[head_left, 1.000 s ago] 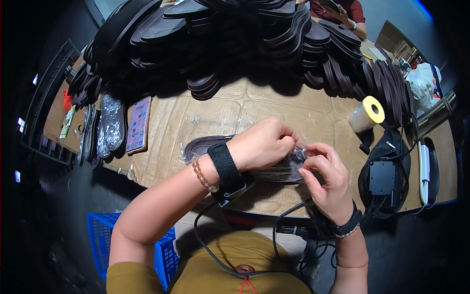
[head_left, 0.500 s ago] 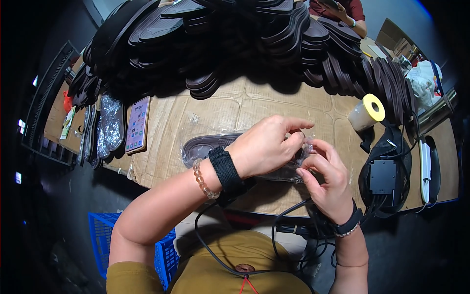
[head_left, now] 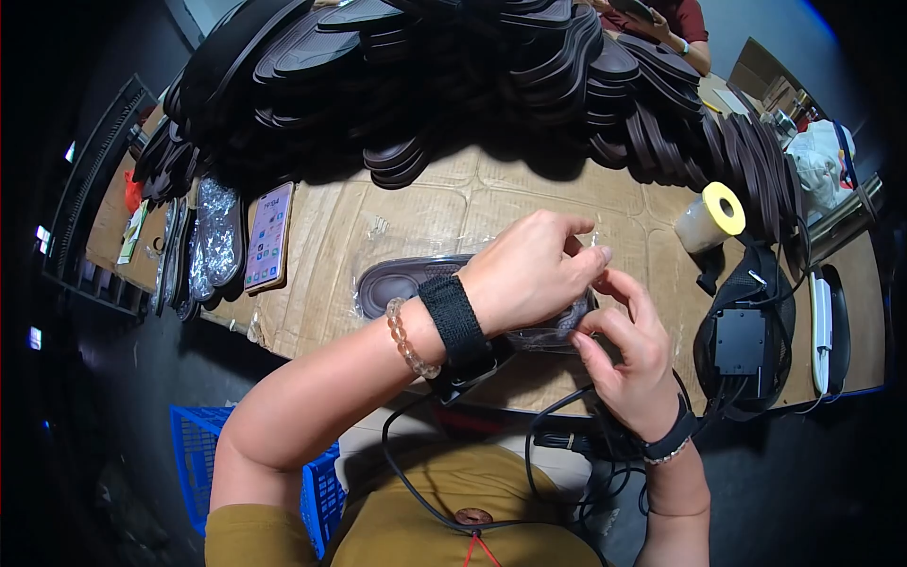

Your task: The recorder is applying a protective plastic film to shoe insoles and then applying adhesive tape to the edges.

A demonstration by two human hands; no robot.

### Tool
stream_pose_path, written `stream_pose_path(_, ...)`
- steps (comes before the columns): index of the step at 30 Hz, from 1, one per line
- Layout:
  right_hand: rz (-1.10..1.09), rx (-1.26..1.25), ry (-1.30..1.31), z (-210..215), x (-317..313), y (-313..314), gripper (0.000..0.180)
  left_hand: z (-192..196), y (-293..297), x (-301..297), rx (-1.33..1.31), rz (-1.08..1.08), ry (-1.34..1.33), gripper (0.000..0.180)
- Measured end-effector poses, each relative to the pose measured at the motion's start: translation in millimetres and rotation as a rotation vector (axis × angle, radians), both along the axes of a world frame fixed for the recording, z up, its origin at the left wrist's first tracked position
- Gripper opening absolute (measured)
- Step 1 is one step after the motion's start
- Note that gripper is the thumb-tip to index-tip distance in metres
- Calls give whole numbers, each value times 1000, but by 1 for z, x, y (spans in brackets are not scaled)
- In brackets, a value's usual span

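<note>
A dark brown shoe sole (head_left: 385, 283) lies on the cardboard-covered table in front of me, inside a clear plastic bag (head_left: 540, 337). My left hand (head_left: 534, 269) reaches across the sole and hides its middle. Its fingers are bent and closed at the sole's right end, on the plastic as far as I can see. My right hand (head_left: 635, 352) comes in from the right, with thumb and forefinger pinching the bag's edge at that same end. The fingertips of both hands are close together, and the plastic between them is partly hidden.
Stacked dark soles (head_left: 444, 94) line the table's far side. Bagged soles (head_left: 217, 241) and a phone (head_left: 268, 236) lie to the left. A yellow-ended tape roll (head_left: 710, 217) and a black pouch with cables (head_left: 742, 340) sit right. Another person (head_left: 675, 28) is beyond the stack.
My left hand has shifted slightly, its thumb now extending further right. The plastic bunched between the hands shows less, and my right fingers stay at the sole's end.
</note>
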State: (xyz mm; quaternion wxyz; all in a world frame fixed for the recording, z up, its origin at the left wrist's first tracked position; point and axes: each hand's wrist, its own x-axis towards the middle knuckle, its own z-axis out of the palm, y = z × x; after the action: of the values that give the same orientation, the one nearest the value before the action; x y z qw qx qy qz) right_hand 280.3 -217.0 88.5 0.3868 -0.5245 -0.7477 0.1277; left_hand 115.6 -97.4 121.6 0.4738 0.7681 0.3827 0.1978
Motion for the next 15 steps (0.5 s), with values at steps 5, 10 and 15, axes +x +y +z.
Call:
stream_pose_path(5,14,-79,63,2,-3,-4,15,-1,4,0,-134,2,-7,58)
stream_pose_path(10,33,-33,-2,3,-2,-4,15,7,1,1,-100,-30,7,54)
stream_pose_path(15,37,-43,26,3,-2,-4,14,-2,8,2,-64,-36,-8,52)
